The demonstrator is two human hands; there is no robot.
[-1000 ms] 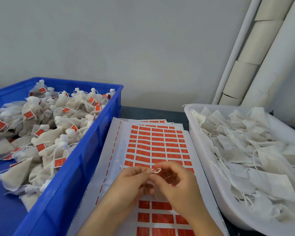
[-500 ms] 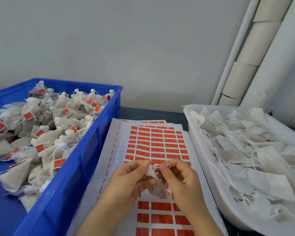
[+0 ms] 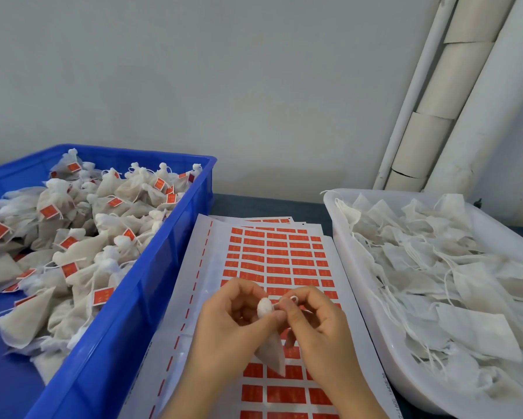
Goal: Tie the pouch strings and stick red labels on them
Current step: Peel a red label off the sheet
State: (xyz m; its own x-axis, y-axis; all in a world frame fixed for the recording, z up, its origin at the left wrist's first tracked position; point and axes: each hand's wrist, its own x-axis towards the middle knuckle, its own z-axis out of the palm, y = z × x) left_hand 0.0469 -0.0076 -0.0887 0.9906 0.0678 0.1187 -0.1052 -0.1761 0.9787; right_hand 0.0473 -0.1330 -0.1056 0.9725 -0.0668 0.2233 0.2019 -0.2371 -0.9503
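Observation:
A small white pouch (image 3: 271, 353) hangs between both hands above the sheet of red labels (image 3: 279, 261). My left hand (image 3: 227, 325) pinches its bunched neck. My right hand (image 3: 317, 325) pinches the white string (image 3: 293, 298), which forms a small loop above the fingertips. The pouch's body points down toward me.
A blue crate (image 3: 127, 309) on the left is heaped with tied pouches bearing red labels. A white tray (image 3: 372, 325) on the right holds several flat untied pouches with loose strings. More label sheets lie under the top one. White pipes rise at the back right.
The pouch neck has been drawn tight into a bunched ball and the pouch has dropped lower between the hands. The hands have moved slightly apart along the string.

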